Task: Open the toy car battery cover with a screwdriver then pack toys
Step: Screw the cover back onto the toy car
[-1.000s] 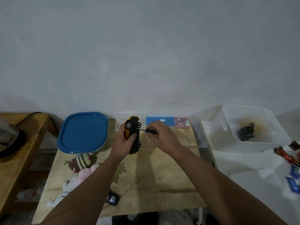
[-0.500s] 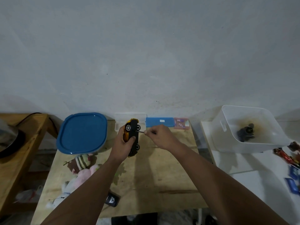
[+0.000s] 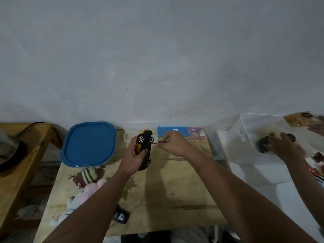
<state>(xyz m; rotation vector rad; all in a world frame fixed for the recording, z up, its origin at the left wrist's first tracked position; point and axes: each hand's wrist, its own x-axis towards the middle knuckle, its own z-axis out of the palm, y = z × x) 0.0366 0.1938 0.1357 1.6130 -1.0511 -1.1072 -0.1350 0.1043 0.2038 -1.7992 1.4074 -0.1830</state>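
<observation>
Two hands work above the wooden worktop (image 3: pixel 175 190); the left hand (image 3: pixel 132 157) has its grip wrapped round the toy car (image 3: pixel 144 148), fingers curled over the yellow body, thumb on the black underside, the car held on its side with its wheels facing right; the right hand (image 3: pixel 175 143) has its grip pinched tight on the screwdriver (image 3: pixel 157 142), whose thin shaft lies level and reaches left to the car's underside near the upper wheel; the handle is mostly hidden inside the fingers. Behind the car, against the wall, stands a clear plastic case (image 3: pixel 140 128) with its lid raised, and beside it to the right a blue case (image 3: pixel 172 131) and a small pink box (image 3: pixel 196 133). Left of the car rests a blue lid (image 3: pixel 88 143) on a container; below it lie soft toys (image 3: pixel 87 179), one striped, one pink. A small black object (image 3: pixel 121 214) lies near the worktop's front edge. To the right a white bin (image 3: pixel 245 137) holds a dark toy (image 3: pixel 262 143); another person's hand (image 3: pixel 285 146) reaches into it, blurred.
</observation>
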